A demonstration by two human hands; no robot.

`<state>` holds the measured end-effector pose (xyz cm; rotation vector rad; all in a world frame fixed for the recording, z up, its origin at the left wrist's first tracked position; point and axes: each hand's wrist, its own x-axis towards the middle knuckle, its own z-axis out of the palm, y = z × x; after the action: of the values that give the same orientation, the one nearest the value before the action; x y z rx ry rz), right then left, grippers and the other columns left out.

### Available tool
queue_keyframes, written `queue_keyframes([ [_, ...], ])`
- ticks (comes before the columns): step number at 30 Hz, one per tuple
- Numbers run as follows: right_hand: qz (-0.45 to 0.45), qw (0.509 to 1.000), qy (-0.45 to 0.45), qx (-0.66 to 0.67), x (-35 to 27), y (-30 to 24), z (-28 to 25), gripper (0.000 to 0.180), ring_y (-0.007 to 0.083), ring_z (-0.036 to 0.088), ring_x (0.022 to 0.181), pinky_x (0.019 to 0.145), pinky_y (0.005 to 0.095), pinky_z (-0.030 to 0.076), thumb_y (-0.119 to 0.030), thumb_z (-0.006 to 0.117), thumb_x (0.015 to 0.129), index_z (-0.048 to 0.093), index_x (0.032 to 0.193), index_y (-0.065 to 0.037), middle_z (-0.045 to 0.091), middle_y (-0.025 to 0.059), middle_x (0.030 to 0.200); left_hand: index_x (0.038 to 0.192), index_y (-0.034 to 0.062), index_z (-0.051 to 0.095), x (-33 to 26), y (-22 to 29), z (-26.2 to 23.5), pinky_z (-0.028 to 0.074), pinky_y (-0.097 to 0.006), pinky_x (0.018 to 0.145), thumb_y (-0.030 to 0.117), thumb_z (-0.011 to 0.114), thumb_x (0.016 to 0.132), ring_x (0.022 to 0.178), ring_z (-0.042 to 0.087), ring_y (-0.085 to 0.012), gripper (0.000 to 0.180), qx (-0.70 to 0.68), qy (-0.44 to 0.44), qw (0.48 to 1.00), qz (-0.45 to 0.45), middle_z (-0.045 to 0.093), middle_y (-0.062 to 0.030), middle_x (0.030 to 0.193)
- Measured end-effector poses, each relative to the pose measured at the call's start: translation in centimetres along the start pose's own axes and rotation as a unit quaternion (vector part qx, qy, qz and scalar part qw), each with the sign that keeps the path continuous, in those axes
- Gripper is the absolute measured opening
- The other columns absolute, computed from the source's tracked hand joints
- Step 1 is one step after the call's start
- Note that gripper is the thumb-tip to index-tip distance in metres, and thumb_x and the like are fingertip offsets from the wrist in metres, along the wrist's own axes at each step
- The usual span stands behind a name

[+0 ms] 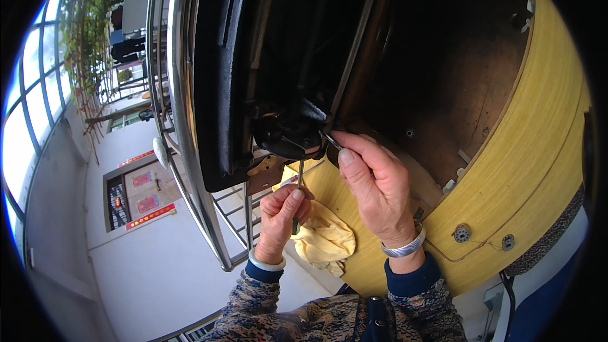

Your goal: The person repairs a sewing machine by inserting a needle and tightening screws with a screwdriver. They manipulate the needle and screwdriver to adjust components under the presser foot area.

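My left hand (286,208) is closed around a thin metal rod (301,174) that looks like a screwdriver, its dark lower end (295,225) showing below the fist. The rod's upper end meets a black mechanism (285,136) at the bottom of a dark metal frame (218,88). Close by on the right, my right hand (383,183) pinches a short, slim dark metal piece (333,142) between thumb and forefinger. Its tip touches or nearly touches the mechanism's right side; deep shadow hides the exact contact.
A yellow wood-grain panel (506,183) curves around a dark brown recess (456,82) on the right. Crumpled pale yellow cloth (326,237) lies below my hands. Shiny metal railing (179,88) runs along the left. Two small round grey parts, one a disc (462,233), sit on the panel.
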<state>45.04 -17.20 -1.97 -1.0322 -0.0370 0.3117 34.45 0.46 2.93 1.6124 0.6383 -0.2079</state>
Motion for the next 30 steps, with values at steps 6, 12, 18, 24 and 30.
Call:
queue_keyframes([
  [6, 0.02, 1.0, 0.004, -0.01, -0.1, -0.1, 0.1, 0.023, 0.0222, 0.064, 0.083, 0.073, 0.0293, 0.05, -0.008, 0.057, 0.098, 0.065, 0.115, 0.004, 0.068, 0.0132, 0.094, 0.094, -0.0069, 0.062, -0.2, 1.8, -0.5, 0.029, -0.023, 0.048, 0.02, 0.052, 0.104, 0.053, 0.034, -0.0067, 0.03, -0.046, -0.041, 0.996, -0.066, 0.039, 0.0026, 0.061],
  [12, 0.036, 0.999, -0.011, 0.013, -0.1, 0.1, 0.4, 0.028, 0.0035, 0.043, 0.064, 0.055, 0.0184, 0.034, -0.012, 0.053, 0.102, 0.061, 0.123, 0.004, 0.054, -0.003, 0.078, 0.09, -0.0048, 0.062, 0.5, 3.2, -1.8, 0.023, -0.024, 0.041, 0.023, 0.052, 0.104, 0.046, 0.03, -0.0072, 0.033, -0.118, -0.086, 0.981, -0.131, 0.033, 0.0036, 0.057],
  [18, 0.044, 0.998, -0.016, 0.052, -0.2, 0.0, 0.7, 0.03, -0.0001, 0.038, 0.06, 0.049, 0.0158, 0.029, -0.013, 0.053, 0.103, 0.06, 0.125, 0.005, 0.051, -0.0051, 0.078, 0.093, -0.0032, 0.061, 0.9, 2.3, -2.6, 0.028, -0.022, 0.042, 0.021, 0.05, 0.105, 0.05, 0.032, -0.0062, 0.029, -0.267, -0.202, 0.928, -0.162, 0.038, 0.0035, 0.06],
  [24, 0.036, 0.998, -0.001, 0.043, -0.1, 0.0, 1.1, 0.031, 0.0009, 0.038, 0.059, 0.049, 0.0166, 0.029, -0.014, 0.054, 0.102, 0.059, 0.126, 0.005, 0.051, -0.0035, 0.078, 0.091, -0.0015, 0.059, 1.9, 1.8, -4.0, 0.026, -0.021, 0.039, 0.018, 0.053, 0.102, 0.048, 0.035, -0.0051, 0.024, -0.313, -0.248, 0.898, -0.186, 0.043, 0.0005, 0.064],
  [30, 0.022, 0.999, 0.001, 0.029, -0.1, 0.3, 1.0, 0.032, 0.0019, 0.038, 0.058, 0.048, 0.0172, 0.029, -0.014, 0.054, 0.102, 0.058, 0.126, 0.006, 0.05, -0.003, 0.077, 0.092, 0.0025, 0.059, 2.4, 0.3, -4.0, 0.032, -0.02, 0.038, 0.009, 0.067, 0.092, 0.051, 0.043, -0.0068, 0.011, -0.324, -0.248, 0.907, -0.11, 0.047, -0.0046, 0.075],
])
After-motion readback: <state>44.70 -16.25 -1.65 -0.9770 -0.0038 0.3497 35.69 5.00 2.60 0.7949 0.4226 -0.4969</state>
